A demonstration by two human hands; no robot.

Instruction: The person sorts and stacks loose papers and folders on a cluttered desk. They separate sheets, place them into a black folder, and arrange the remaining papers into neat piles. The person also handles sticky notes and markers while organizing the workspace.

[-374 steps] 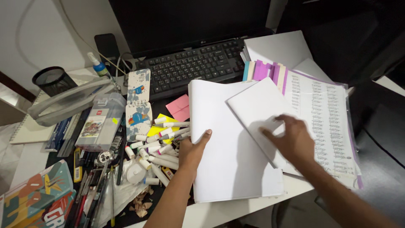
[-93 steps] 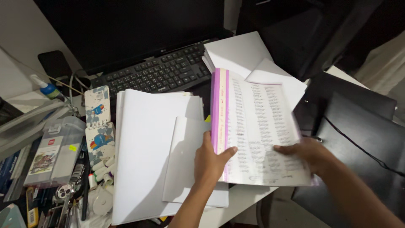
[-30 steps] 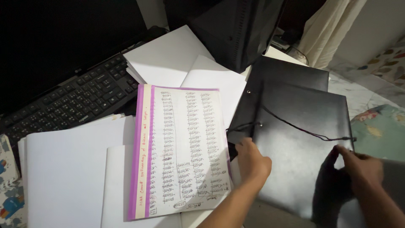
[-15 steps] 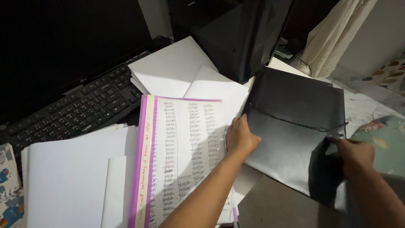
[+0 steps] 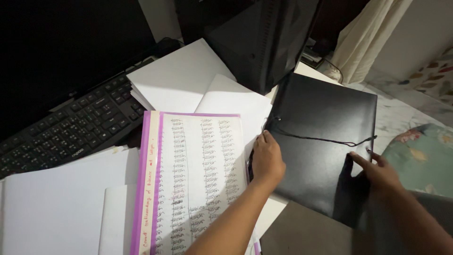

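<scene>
Head view cuts off the white paper stacks [image 5: 52, 208]; both hands, left [image 5: 267, 159] and right [image 5: 380, 173], pinch the flat black string-tied folder [image 5: 325, 141] on a cluttered white desk [image 5: 306, 70] beside pale curtains [image 5: 358, 38].

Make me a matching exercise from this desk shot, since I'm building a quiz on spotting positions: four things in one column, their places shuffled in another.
Things:
1. black folder
2. keyboard
3. handwritten sheet
4. left hand

Places:
A. under the dark monitor, far left
B. at the folder's left edge
C. between both hands, off the desk's right edge
D. on white papers, purple strip along its left side

Pairs: 1-C, 2-A, 3-D, 4-B
</scene>
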